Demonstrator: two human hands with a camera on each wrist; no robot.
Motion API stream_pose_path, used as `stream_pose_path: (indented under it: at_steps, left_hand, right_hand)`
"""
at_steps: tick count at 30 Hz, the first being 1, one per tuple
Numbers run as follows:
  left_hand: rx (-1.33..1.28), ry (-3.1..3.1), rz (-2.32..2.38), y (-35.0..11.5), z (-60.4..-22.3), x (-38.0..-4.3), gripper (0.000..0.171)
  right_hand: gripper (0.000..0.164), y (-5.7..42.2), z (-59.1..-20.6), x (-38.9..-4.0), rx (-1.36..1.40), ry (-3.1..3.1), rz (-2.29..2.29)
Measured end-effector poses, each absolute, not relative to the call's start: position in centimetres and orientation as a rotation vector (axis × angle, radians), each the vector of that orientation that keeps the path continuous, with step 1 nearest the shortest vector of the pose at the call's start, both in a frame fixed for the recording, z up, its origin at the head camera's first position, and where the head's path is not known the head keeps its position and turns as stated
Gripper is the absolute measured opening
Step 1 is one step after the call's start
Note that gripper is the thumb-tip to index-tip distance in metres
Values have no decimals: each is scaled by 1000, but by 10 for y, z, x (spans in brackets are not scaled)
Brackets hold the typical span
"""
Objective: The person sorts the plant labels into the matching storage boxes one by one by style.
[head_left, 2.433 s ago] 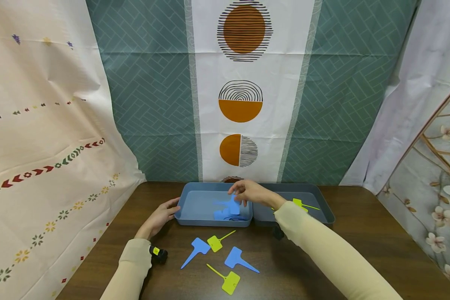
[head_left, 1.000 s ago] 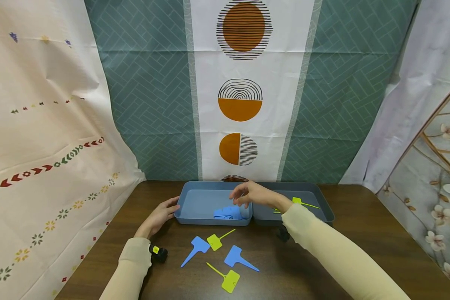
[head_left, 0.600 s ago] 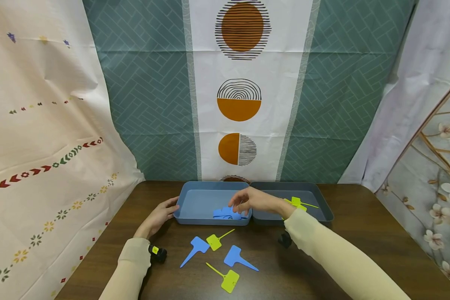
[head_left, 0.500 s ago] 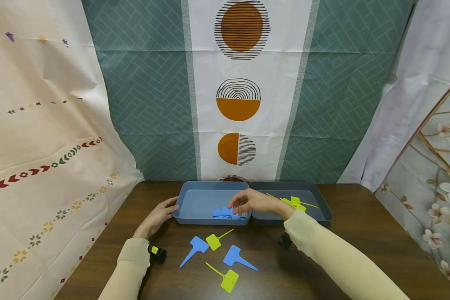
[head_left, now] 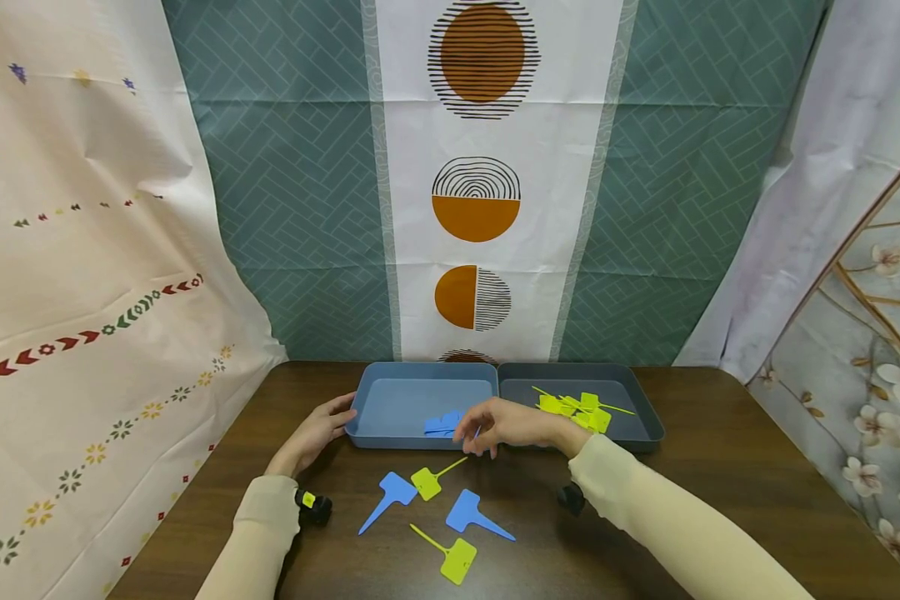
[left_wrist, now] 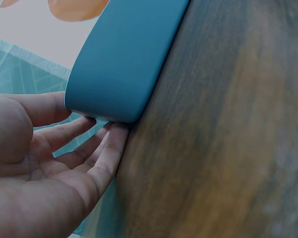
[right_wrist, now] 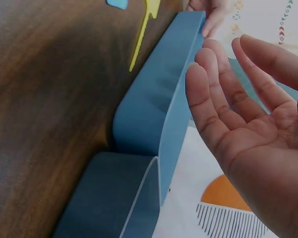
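My left hand [head_left: 318,432] rests its fairly straight fingers against the left end of the blue tray [head_left: 397,404]; the left wrist view shows the fingertips [left_wrist: 120,131] at the tray's lower corner. The right hand [head_left: 513,423], with loosely bent fingers and nothing in them, hovers over the tray's front right rim. Blue T-shaped plant labels [head_left: 438,425] lie in that tray, partly hidden by this hand. In front of the trays lie a left blue label [head_left: 396,490], a right blue label [head_left: 465,510], a small yellow label [head_left: 426,483] and a nearer yellow label [head_left: 459,562].
A dark grey tray [head_left: 525,377] stands against the blue tray's right end and holds a pile of yellow labels [head_left: 588,408]. Both trays stand near the back of the brown wooden table [head_left: 330,567], before a patterned curtain [head_left: 307,183].
The right hand has let go of a blue label, which dropped into the blue tray. It has since moved toward the tray's front rim, baring the yellow pile. The left hand has stayed put.
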State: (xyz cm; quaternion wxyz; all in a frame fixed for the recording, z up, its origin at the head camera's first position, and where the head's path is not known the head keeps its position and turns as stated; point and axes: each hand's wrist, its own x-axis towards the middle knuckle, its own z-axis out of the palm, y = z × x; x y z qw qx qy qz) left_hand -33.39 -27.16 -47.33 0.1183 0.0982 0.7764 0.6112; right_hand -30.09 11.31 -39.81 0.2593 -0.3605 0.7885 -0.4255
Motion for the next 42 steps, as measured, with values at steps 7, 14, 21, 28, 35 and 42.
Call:
stream_pose_path:
  at_steps: [7,14,21,28,35,42]
  left_hand:
    - [279,2270,1780,-272,-473,-334,57]
    - [276,2270,1782,-272,-473,-335,56]
    - [275,2272,1781,-272,-473,-334,56]
    - [262,2275,1775,-271,-475,-335,57]
    - [268,2276,1773,-271,-475,-334,57]
    - [272,2279,1769,-272,-474,-335,57]
  right_hand:
    - [25,110,-407,-295,-1004,2109,-1124]
    - [28,107,-416,-290,-1047,2052,-1114]
    - [32,105,-429,-286,-1056,2039,-1086]
    - [35,101,-440,-281,-1115,2143,-944]
    - [39,99,-446,-273,-1118,2226,-888]
    - [45,96,-444,-264,-1177,2304,-734]
